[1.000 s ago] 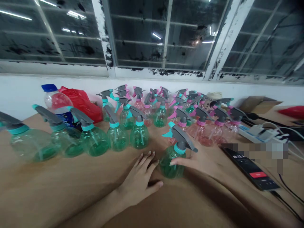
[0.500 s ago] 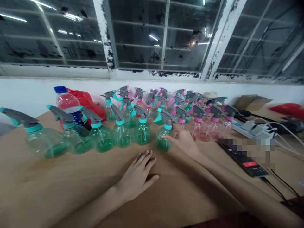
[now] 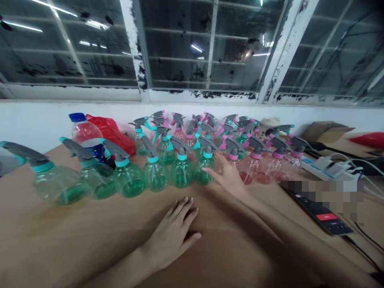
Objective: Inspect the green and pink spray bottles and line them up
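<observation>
Front row of round-bellied, see-through plastic green spray btls [image 3: 129, 180], 10-12 o'clock off L hand [image 3: 172, 232], which lies palm-down on smooth brown bench [image 3: 90, 236], grip spread, nothing held. Row's last green spray btl [image 3: 202, 178], upright, at 1; R hand's [image 3: 229, 178] grip curled round its R side, thumb in front. Pink-collared spray btls [image 3: 265, 170], 2; flat glossy phone [image 3: 315, 212], 3.

A brown table [image 3: 105, 228] is spreading beneath the left hand's fingers [image 3: 190, 219], while well beyond them a white wall [image 3: 33, 124] is running across and, higher up, dark windows [image 3: 180, 44] with pale bars [image 3: 212, 44] are standing in patchy white frames [image 3: 283, 48], their panes showing bright light strips [image 3: 196, 48].
</observation>
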`<action>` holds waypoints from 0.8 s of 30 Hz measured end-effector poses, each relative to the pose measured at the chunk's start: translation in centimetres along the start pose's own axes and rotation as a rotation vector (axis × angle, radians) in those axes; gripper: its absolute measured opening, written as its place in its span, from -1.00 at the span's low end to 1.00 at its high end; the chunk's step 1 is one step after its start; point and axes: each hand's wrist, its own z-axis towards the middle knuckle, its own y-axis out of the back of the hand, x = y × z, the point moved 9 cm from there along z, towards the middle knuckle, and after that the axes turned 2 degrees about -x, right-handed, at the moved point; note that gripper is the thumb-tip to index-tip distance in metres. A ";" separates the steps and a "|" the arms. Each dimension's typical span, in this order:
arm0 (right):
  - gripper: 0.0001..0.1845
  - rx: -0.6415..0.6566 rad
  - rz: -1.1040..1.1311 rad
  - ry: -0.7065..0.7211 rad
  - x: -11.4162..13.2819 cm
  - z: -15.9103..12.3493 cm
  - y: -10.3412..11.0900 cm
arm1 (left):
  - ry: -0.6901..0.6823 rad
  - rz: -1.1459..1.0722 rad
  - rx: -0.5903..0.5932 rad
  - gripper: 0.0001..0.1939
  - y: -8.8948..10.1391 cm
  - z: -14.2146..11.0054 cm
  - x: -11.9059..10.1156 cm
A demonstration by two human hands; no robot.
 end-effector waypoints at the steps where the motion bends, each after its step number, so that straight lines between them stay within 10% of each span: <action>1: -0.40 0.006 0.000 0.006 0.2 -0.6 0.7 | 0.002 0.005 0.012 -0.46 0.0 0.1 0.0; 4: -0.70 -0.006 -0.031 -0.013 -0.4 -2.0 3.8 | 0.004 0.010 0.039 -0.48 -0.1 0.5 0.0; 9: -0.56 -0.136 -0.192 -0.143 -3.7 -2.2 8.6 | -0.010 -0.075 0.001 -0.60 0.1 2.1 -0.8; 15: -0.25 -0.055 -0.461 -0.150 -4.4 -0.5 6.3 | 0.034 -0.258 -0.065 -0.72 0.8 4.9 -1.9; 24: -0.30 0.012 -0.516 -0.093 -3.6 -2.2 7.1 | 0.218 -0.458 -0.163 -0.66 1.7 8.0 -1.3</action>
